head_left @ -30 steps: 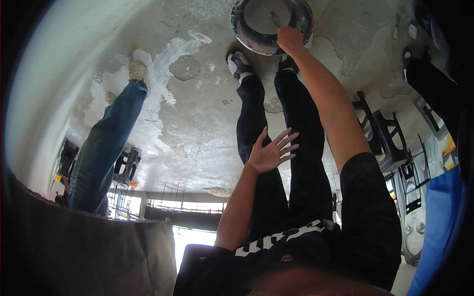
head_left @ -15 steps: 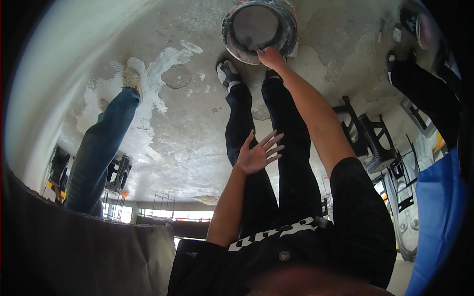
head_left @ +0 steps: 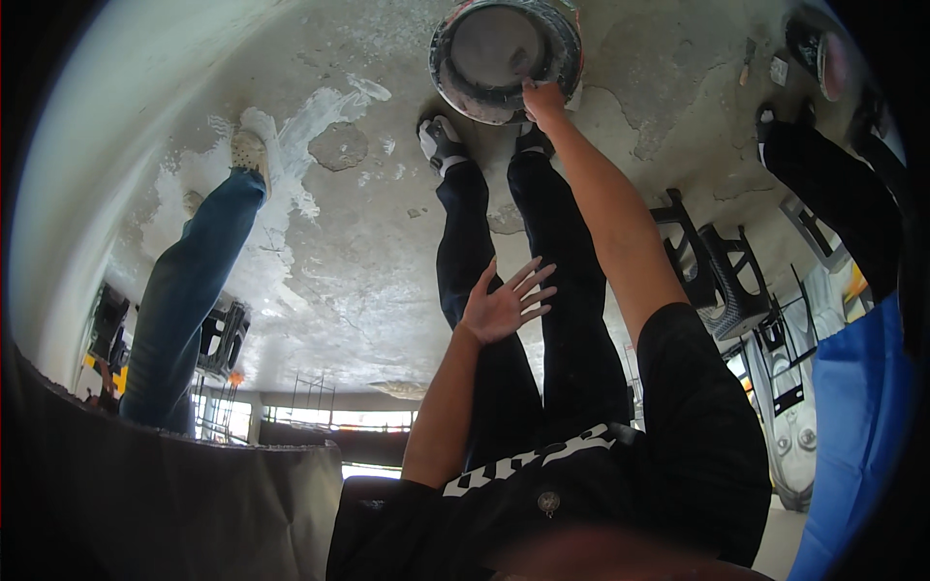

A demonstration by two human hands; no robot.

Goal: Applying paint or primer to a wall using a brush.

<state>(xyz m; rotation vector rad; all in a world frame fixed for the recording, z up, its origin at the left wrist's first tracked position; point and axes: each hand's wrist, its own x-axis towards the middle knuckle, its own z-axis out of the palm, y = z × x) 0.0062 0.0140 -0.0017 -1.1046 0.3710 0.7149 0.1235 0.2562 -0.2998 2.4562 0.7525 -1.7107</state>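
A pale grey, stained concrete floor (head_left: pixel 368 257) is spread beneath everything. On it, ahead of the feet, a round, dark-walled bucket (head_left: pixel 469 101) is set, filled with smooth grey material (head_left: pixel 482 44). The bare left hand (head_left: pixel 492 311) is held well apart from it, palm up, fingers spread, nothing grasped. The bare right hand (head_left: pixel 544 103), much the nearer, is placed at the right part of the bucket's near rim, fingers curled around what appears to be a dark, slim tool (head_left: pixel 521 64). The tool is pointed forward and slightly left, its end over the grey material; its kind cannot be told. Compared with half a second ago, the right hand and tool are shifted rightward and farther forward; the left hand's spread is unchanged.
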